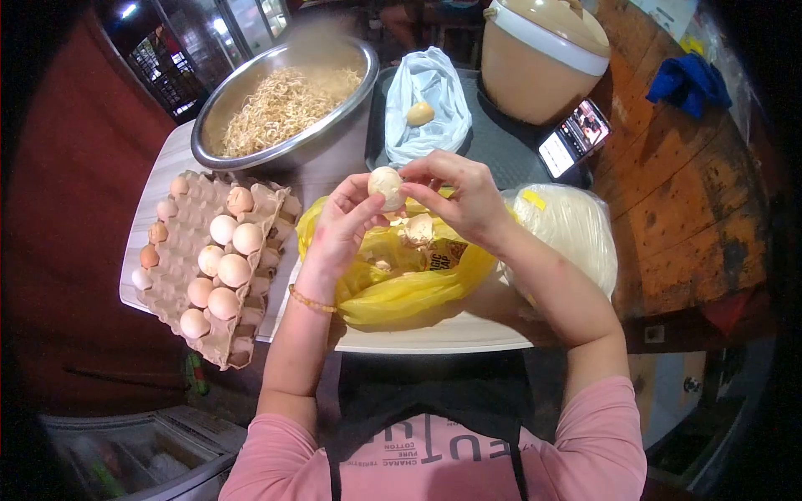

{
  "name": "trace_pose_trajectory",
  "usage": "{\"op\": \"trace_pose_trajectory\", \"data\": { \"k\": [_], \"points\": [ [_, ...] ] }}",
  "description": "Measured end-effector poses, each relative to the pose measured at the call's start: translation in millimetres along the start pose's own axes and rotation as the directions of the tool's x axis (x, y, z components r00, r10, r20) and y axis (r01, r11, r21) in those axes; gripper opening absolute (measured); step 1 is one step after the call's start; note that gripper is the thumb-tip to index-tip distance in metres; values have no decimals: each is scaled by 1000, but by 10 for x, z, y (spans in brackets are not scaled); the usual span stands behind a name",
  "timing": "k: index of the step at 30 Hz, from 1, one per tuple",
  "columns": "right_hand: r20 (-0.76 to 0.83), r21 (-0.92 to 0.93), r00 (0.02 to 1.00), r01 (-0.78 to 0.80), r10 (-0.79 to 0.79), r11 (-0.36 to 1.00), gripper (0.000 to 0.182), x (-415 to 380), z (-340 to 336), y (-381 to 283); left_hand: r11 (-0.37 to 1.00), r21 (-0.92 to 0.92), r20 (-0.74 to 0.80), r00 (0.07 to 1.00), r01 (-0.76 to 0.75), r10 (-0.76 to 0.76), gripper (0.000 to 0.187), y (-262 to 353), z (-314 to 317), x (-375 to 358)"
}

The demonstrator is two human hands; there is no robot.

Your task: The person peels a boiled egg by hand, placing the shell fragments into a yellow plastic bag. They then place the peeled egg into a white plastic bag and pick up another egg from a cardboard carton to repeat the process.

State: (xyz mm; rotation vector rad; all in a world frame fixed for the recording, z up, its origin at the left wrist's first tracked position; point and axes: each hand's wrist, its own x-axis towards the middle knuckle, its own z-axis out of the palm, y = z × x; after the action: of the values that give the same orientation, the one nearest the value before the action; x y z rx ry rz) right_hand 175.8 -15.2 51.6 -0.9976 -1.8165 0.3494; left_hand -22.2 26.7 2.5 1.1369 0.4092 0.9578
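An egg [385, 188], pale with a mottled surface, is held up between my two hands. My left hand [341, 225] grips it from the left with thumb and fingers. My right hand [468, 196] is closed at its right side, thumb and fingertips touching it. Just beneath is an open yellow plastic bag [393, 305], where a piece of broken eggshell [418, 230] and smaller bits lie. To the left, a cardboard egg tray [180, 275] carries several whole eggs [234, 270], white and brownish.
Behind are a steel bowl [209, 138] of shredded tan food [288, 104] and a dark tray [497, 154] bearing a white plastic bag [426, 75] with a brownish egg [419, 113]. A beige cooler [535, 71], propped phone [575, 138] and filled clear bag [568, 242] stand to the right.
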Motion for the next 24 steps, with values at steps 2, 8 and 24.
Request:
{"op": "trace_pose_trajectory", "data": {
  "k": [2,8,24],
  "points": [
    [-12,14,1000,3,-3,1000,17,3,-9,-17,1000,-19,-38,999,9,-10,29,-3,24,5],
    [-56,-16,995,85,-86,996,14,-12,14,-29,998,65,-95,995,-9,16,29,7,65,-9],
    [160,-486,917,395,-365,780,13,-37,57,114,971,224,-116,992,84,-59,31,-56,76,6]
  ]
}}
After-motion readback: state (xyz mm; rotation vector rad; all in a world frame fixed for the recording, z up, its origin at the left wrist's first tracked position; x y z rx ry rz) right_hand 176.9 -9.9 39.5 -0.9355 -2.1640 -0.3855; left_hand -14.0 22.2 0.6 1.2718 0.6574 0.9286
